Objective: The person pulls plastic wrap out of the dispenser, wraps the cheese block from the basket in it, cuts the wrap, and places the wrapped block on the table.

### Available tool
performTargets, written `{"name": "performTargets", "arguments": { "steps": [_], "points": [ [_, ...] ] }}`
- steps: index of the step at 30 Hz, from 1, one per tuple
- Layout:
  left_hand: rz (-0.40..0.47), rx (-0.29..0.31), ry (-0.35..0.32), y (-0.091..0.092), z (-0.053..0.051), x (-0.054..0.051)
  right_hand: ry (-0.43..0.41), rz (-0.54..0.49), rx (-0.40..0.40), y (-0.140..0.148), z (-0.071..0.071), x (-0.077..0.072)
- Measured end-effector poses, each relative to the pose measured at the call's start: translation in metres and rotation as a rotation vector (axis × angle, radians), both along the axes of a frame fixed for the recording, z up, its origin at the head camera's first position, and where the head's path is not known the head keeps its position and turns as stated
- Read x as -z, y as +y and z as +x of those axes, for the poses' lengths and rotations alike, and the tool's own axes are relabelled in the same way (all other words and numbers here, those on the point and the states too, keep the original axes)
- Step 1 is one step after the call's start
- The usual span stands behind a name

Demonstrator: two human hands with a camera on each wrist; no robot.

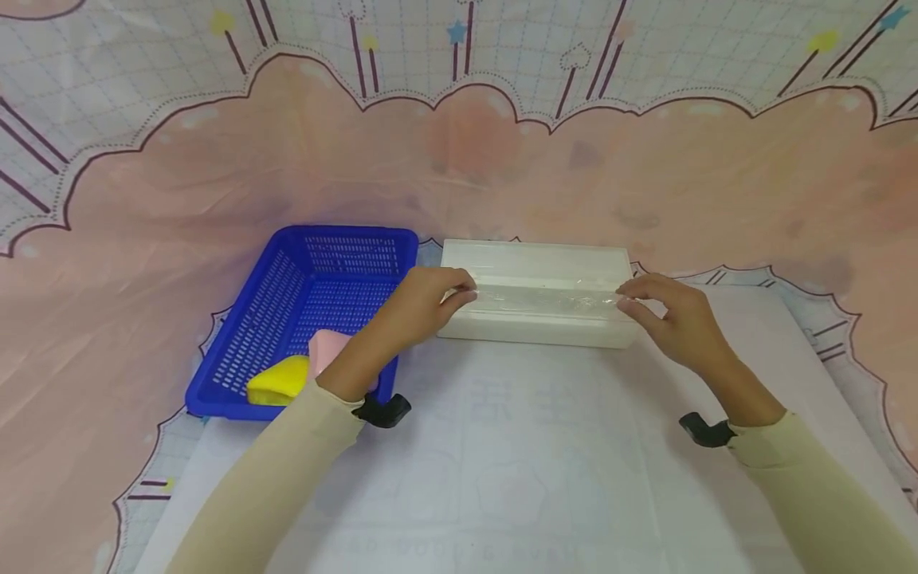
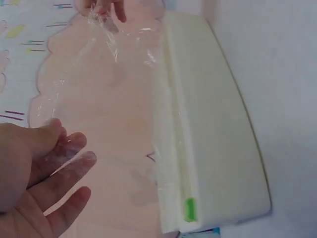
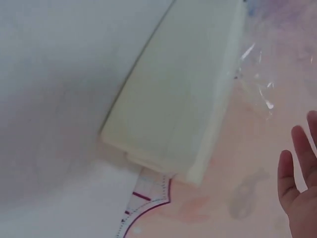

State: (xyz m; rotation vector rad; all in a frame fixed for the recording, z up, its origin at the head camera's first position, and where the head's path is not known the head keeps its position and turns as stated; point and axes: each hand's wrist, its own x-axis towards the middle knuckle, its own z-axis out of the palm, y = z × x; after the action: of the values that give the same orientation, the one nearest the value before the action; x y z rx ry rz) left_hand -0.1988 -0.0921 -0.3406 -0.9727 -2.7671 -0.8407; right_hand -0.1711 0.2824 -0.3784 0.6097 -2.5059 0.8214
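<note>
A sheet of clear plastic wrap point(image 1: 545, 299) stretches between both hands above a long white wrap dispenser box point(image 1: 531, 331). My left hand point(image 1: 430, 301) pinches the wrap's left end between thumb and fingers. At the other end, my right hand point(image 1: 667, 317) pinches the film the same way. In the left wrist view the film point(image 2: 116, 52) rises off the dispenser point(image 2: 218, 129), which has a green tab point(image 2: 190, 209) at one end. The right wrist view shows only some fingers of the right hand point(image 3: 304, 183) beside the box; their tips' grip is out of frame there.
A blue plastic basket point(image 1: 247, 311) stands left of the dispenser, under the left forearm. Inside it lie a yellow item point(image 1: 278, 381) and a pink item point(image 1: 326, 351), partly hidden by the arm. A white sheet point(image 1: 538, 462) covers the table over a patterned cloth point(image 1: 459, 175).
</note>
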Motion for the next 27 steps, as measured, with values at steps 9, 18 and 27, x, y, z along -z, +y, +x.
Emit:
{"name": "performTargets", "arguments": {
  "steps": [9,18,27],
  "points": [
    [0.114,0.084,0.012,-0.004,0.019,-0.011,0.038,-0.099,-0.056,-0.012,0.030,-0.019],
    [-0.203,0.048,-0.177,0.009,0.013,0.014,0.105,-0.155,-0.105,-0.024,0.048,-0.034],
    [0.034,-0.159,-0.592,0.031,0.036,0.019,0.146,-0.322,-0.214,-0.033,0.062,-0.047]
  ]
}}
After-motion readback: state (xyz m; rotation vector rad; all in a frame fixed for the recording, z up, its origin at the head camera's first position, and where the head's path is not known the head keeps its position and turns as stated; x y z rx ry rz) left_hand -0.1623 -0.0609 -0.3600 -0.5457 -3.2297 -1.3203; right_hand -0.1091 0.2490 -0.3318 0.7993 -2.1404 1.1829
